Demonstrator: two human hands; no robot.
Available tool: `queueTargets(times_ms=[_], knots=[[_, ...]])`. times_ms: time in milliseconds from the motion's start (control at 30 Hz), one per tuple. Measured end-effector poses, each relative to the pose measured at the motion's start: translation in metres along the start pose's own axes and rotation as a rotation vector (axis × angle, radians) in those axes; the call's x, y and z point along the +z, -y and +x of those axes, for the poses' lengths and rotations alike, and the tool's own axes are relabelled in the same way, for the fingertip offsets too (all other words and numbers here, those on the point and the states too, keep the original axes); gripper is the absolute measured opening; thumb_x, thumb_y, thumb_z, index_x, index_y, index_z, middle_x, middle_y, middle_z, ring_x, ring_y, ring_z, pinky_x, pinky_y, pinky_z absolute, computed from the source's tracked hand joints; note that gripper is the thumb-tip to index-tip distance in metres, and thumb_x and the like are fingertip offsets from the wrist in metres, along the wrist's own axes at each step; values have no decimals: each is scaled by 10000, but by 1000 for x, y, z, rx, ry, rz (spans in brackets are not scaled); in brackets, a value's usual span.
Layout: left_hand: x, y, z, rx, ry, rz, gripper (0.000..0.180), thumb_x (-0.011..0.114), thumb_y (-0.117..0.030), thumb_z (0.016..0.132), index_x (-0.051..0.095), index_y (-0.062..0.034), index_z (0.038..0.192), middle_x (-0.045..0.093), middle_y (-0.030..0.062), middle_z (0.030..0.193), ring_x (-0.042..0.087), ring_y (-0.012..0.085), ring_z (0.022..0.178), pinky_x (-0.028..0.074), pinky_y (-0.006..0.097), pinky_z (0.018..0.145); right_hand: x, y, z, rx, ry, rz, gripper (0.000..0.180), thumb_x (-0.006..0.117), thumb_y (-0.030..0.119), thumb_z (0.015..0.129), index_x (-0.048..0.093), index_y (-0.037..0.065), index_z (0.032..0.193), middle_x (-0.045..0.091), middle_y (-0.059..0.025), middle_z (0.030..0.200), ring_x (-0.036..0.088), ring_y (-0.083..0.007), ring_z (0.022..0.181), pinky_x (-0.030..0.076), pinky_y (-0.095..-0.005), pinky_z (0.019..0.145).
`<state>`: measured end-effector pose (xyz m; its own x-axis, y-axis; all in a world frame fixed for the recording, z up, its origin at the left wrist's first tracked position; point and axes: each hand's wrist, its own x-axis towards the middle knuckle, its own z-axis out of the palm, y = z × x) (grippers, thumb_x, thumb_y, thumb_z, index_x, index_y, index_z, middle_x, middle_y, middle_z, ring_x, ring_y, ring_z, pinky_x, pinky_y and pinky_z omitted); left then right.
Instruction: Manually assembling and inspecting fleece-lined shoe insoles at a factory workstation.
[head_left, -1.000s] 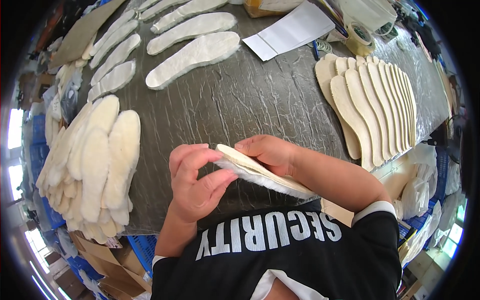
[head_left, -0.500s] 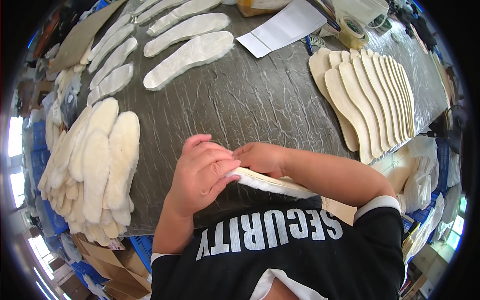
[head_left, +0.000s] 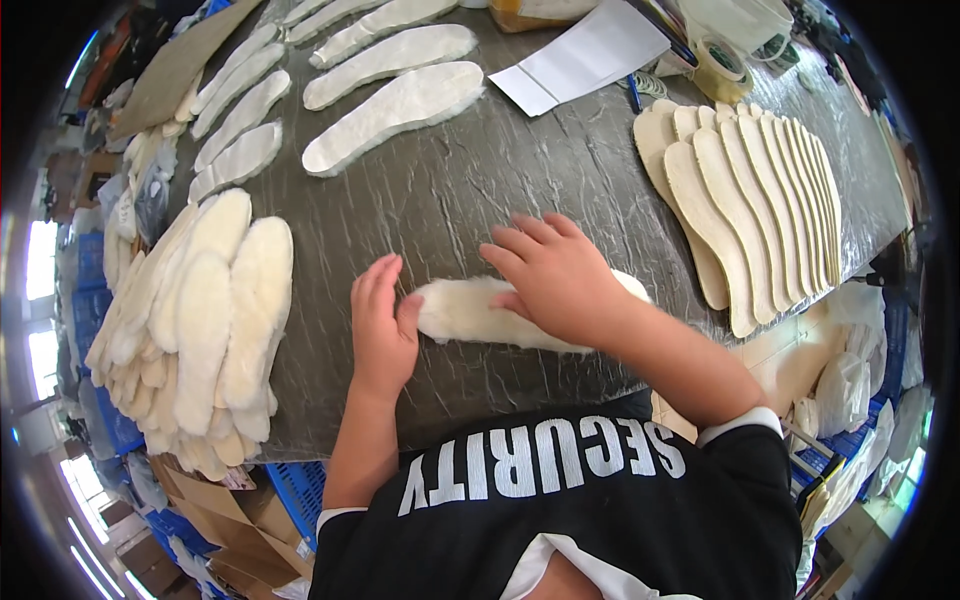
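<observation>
Fleece insole (head_left: 458, 309) probably light, soft, best pinched by edges; left hand (head_left: 384, 325) spread at its left end, right hand (head_left: 560, 283) splayed over it, neither visibly gripping.

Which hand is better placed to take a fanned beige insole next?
Probably the right hand: it is nearer the fanned beige insoles; the left hand is at the left end of the fleece insole.

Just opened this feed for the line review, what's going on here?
A person has a fluffy insole lying fur side up on the dark table. The left hand is at its left end; the right hand, slightly blurred, is over its middle, fingers spread. A fluffy pile sits to the left, fanned beige insoles to the right.
</observation>
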<state>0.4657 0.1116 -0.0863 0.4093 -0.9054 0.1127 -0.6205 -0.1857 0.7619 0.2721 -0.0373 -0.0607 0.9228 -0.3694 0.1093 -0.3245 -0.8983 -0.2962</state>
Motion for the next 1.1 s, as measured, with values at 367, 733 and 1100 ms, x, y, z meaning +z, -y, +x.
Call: queueTargets(times_ms=[367, 733, 1100], knots=[[27, -8, -3, 416, 417, 485, 925, 745, -504, 693, 415, -32, 1417, 355, 141, 1509, 292, 314, 1414, 202, 549, 1146, 31, -7, -53, 128, 11, 7, 1082, 519, 813, 659, 408, 78, 1445, 277, -201, 1550, 191, -396, 1457, 80, -573, 1164], [-113, -29, -23, 472, -240, 554, 654, 855, -363, 597, 595, -39, 1101, 587, 118, 1053, 549, 327, 968, 422, 444, 868, 31, -41, -96, 290, -738, 652, 317, 507, 250, 968, 612, -13, 1110, 611, -182, 1243, 510, -348, 1241, 348, -459, 1075], [-284, 32, -37, -136, -670, 1366, 536, 809, -254, 708, 605, -45, 1157, 582, 127, 1126, 503, 345, 1098, 370, 484, 969, 37, -29, -82, 244, -609, 585, 177, 574, 100, 887, 633, 1, 1021, 640, -154, 1144, 559, -353, 1122, 406, -439, 1009]])
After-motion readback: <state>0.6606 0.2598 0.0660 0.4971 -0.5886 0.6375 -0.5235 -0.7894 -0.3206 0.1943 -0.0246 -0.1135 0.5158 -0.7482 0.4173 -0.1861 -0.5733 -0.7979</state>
